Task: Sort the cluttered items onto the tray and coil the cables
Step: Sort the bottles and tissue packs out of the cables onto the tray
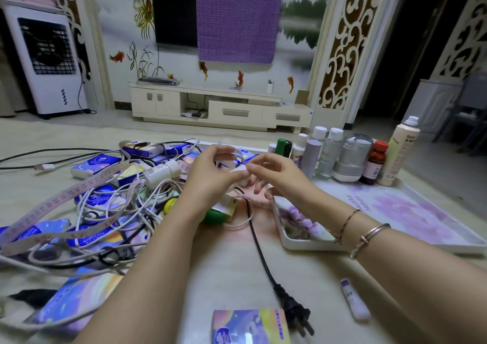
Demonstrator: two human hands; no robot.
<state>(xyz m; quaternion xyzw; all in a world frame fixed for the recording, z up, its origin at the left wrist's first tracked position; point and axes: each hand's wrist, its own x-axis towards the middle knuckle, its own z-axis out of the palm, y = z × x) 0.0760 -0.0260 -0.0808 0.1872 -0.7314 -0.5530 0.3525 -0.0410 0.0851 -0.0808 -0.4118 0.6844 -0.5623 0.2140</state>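
At frame centre both hands work one small white object (238,171): the left hand (210,175) pinches it with curled fingers, and the right hand (274,175) pinches its top edge. It should be kept level and carried right to the tray (303,243), beside the bottles (342,156), avoiding the tangled cables (126,206) at left.

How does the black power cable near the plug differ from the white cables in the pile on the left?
The black power cable lies as a single, nearly straight run ending in a pronged plug; the white cables are thinner and tangled in loops with a measuring tape and tissue packs. Neither is coiled yet.
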